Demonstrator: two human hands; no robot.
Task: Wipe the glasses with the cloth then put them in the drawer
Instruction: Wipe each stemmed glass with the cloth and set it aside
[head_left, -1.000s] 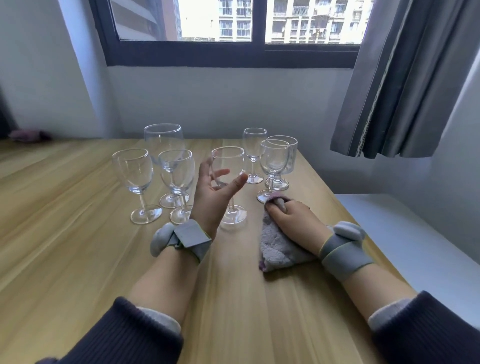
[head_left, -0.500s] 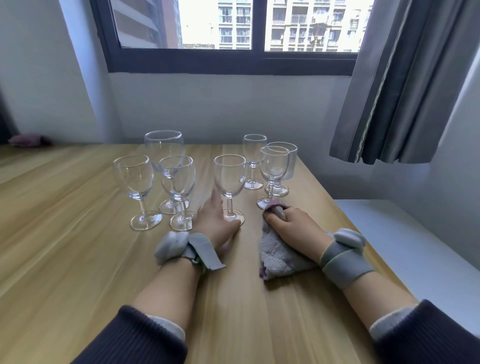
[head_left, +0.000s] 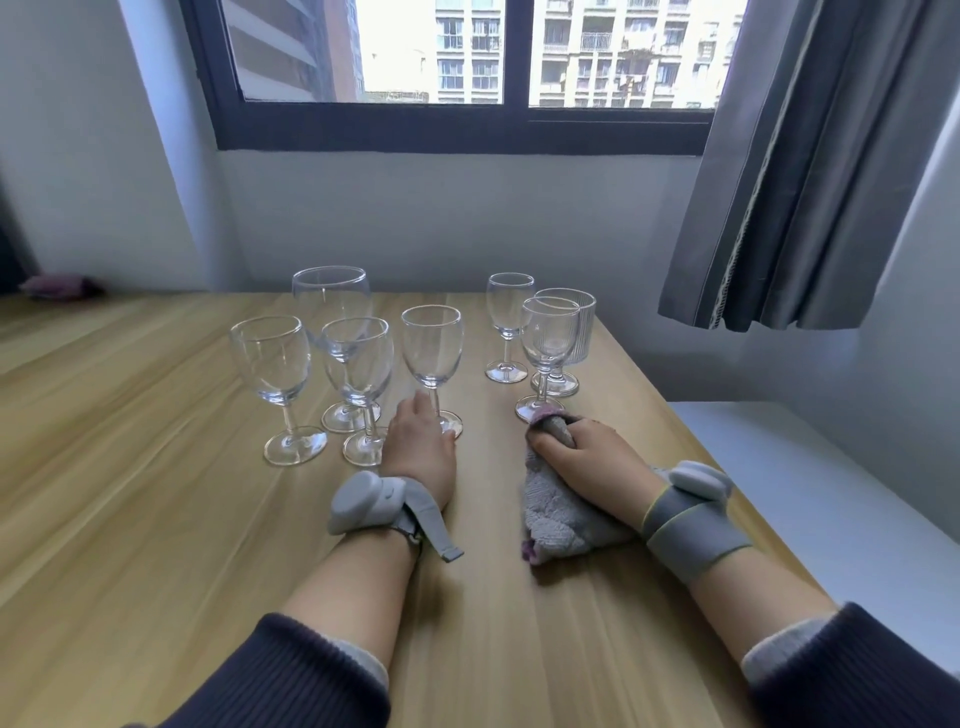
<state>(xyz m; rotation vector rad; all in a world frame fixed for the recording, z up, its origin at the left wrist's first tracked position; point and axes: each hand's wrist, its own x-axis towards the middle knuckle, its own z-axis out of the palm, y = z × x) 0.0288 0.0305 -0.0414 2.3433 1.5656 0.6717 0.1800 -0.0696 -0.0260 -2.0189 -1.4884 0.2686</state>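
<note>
Several clear stemmed glasses stand on the wooden table (head_left: 156, 467), in a left group (head_left: 271, 364) and a right group (head_left: 510, 312). One of them, the middle glass (head_left: 432, 348), stands between the groups. My left hand (head_left: 421, 452) lies palm down on the table, its fingertips touching that glass's foot and lower stem. My right hand (head_left: 587, 457) grips a crumpled grey-pink cloth (head_left: 561, 514) on the table, just in front of the foot of the nearest right glass (head_left: 548, 338). A ribbed goblet (head_left: 576, 322) stands behind that glass. No drawer is in view.
The table's right edge runs close past my right wrist, with a lower white surface (head_left: 805, 493) beyond it. A grey curtain (head_left: 810, 156) hangs at the upper right. The wall and window are directly behind the glasses. A small purple item (head_left: 57, 286) lies at the far left.
My left hand came down from beside the middle glass's bowl and now rests on the table at its foot. My right hand and the cloth stayed put. The view tilted up slightly.
</note>
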